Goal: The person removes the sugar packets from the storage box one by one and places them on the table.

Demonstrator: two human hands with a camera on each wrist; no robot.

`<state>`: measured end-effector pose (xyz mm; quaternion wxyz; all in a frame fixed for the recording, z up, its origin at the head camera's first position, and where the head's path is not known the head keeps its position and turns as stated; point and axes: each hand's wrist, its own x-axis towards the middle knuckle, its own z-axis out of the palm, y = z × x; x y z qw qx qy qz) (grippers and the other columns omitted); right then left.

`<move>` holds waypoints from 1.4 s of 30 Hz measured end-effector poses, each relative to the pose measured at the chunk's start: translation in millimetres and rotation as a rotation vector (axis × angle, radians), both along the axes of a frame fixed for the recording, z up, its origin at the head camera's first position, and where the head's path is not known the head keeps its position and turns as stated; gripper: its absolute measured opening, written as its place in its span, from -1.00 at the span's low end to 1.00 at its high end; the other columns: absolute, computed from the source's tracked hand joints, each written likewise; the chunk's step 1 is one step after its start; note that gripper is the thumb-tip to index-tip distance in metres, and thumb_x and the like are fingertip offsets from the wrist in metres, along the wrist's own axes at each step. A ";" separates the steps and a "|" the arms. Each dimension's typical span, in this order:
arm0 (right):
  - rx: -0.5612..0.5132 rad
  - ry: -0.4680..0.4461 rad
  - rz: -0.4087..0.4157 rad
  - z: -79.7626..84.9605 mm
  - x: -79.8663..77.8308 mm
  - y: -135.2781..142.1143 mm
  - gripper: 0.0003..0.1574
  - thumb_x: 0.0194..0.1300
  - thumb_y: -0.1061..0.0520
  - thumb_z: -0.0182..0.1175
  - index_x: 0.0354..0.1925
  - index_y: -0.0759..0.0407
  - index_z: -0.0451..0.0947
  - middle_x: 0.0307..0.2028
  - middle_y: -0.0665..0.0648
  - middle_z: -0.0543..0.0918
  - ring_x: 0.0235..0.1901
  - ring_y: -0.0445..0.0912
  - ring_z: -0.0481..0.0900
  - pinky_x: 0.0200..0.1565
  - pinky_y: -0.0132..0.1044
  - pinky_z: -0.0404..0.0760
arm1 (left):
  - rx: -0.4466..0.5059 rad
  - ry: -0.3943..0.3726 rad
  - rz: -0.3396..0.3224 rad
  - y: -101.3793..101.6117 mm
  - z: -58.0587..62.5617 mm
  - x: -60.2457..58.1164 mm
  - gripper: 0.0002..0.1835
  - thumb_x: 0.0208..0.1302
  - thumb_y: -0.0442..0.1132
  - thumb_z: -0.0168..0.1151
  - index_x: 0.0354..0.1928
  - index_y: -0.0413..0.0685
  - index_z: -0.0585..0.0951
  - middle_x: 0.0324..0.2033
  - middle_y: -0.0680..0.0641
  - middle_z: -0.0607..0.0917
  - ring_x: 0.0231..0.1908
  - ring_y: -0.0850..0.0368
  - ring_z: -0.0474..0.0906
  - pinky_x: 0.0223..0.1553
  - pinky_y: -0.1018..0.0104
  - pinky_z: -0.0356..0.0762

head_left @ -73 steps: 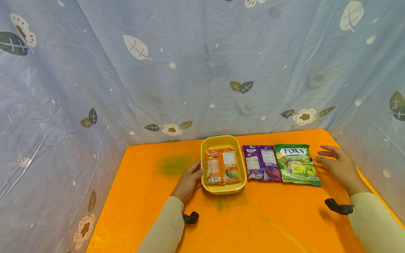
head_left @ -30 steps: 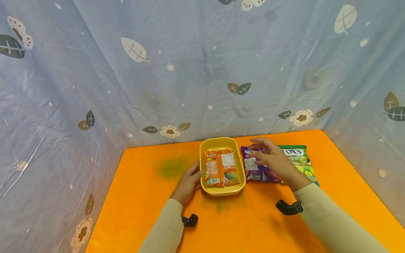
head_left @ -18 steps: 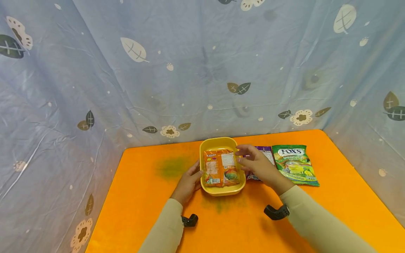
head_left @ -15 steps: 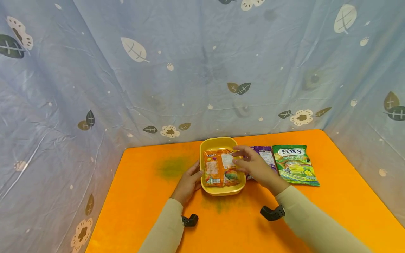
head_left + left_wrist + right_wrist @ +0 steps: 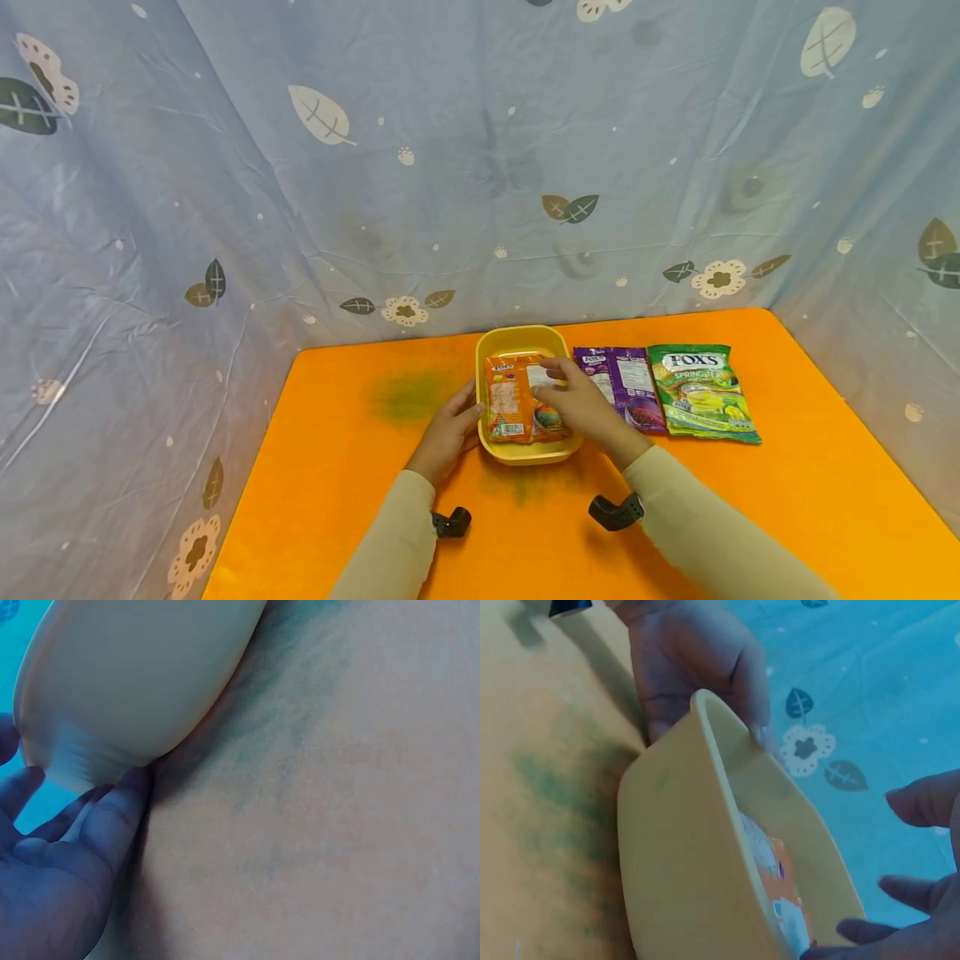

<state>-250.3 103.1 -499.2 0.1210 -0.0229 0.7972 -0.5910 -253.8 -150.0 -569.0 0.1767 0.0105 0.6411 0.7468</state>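
A yellow plastic tray (image 5: 528, 455) holds an orange candy bag (image 5: 519, 408). My left hand (image 5: 446, 437) holds the tray's left side; in the right wrist view its thumb lies at the rim and the fingers lie outside. The left wrist view shows fingertips (image 5: 135, 780) against the tray's outer wall. Over the right part of the orange bag reaches my right hand (image 5: 588, 412), fingers spread apart, covering some of the bag. In the right wrist view its lowest fingertips come near the bag and the rim. To the right lie a purple candy bag (image 5: 641, 400) and a green candy bag (image 5: 705, 392).
The bags and tray sit on an orange-covered table (image 5: 360, 500). A light blue curtain (image 5: 450, 167) with leaf prints rises behind the table and along both sides. Black wrist cameras stick out from both sleeves.
My right hand has swept left from beyond the green bag, across the purple bag, to over the orange bag in the tray. The left hand and the bags keep their places.
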 end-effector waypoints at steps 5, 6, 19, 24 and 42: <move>0.067 -0.011 0.002 -6.4 -2.3 -9.7 -0.15 0.62 0.00 0.27 0.63 0.28 0.20 0.62 0.48 0.14 0.52 0.44 0.24 0.41 0.36 0.38 | 0.008 -0.009 -0.004 0.8 -0.1 0.1 -0.30 0.73 -0.16 0.13 0.77 0.16 0.17 0.63 -0.19 0.28 0.34 -0.17 0.58 0.25 -0.06 0.62; 0.076 -0.005 0.005 -7.9 -2.5 -11.0 -0.16 0.62 0.02 0.27 0.62 0.31 0.20 0.62 0.48 0.14 0.52 0.45 0.24 0.40 0.36 0.39 | 0.011 -0.012 -0.006 1.0 -0.2 0.1 -0.30 0.73 -0.16 0.13 0.77 0.16 0.17 0.63 -0.19 0.29 0.33 -0.17 0.58 0.25 -0.06 0.63; 0.110 -0.064 -0.049 -10.6 -5.2 -17.5 -0.04 0.55 0.01 0.33 0.63 0.35 0.13 0.58 0.49 0.22 0.52 0.45 0.23 0.44 0.39 0.30 | 0.011 -0.016 -0.007 -0.1 -0.1 -1.0 -0.30 0.74 -0.14 0.13 0.77 0.18 0.17 0.63 -0.16 0.29 0.35 -0.16 0.56 0.26 -0.06 0.62; -0.005 -0.140 -0.074 -10.5 -8.0 -17.1 -0.10 0.56 0.05 0.33 0.61 0.35 0.16 0.50 0.51 0.32 0.36 0.35 0.49 0.46 0.32 0.31 | 0.000 -0.011 -0.004 -1.3 0.3 -0.7 -0.29 0.73 -0.12 0.14 0.77 0.19 0.17 0.63 -0.14 0.30 0.34 -0.14 0.57 0.25 -0.04 0.63; -0.022 -0.054 -0.023 -14.8 -6.2 -9.1 -0.26 0.53 0.27 0.33 0.57 0.07 0.38 0.40 0.46 0.40 0.16 0.28 0.57 0.22 0.14 0.66 | -0.022 -0.006 0.006 -0.7 -0.3 -0.3 -0.30 0.73 -0.14 0.13 0.76 0.24 0.19 0.64 -0.13 0.29 0.36 -0.14 0.55 0.26 -0.05 0.61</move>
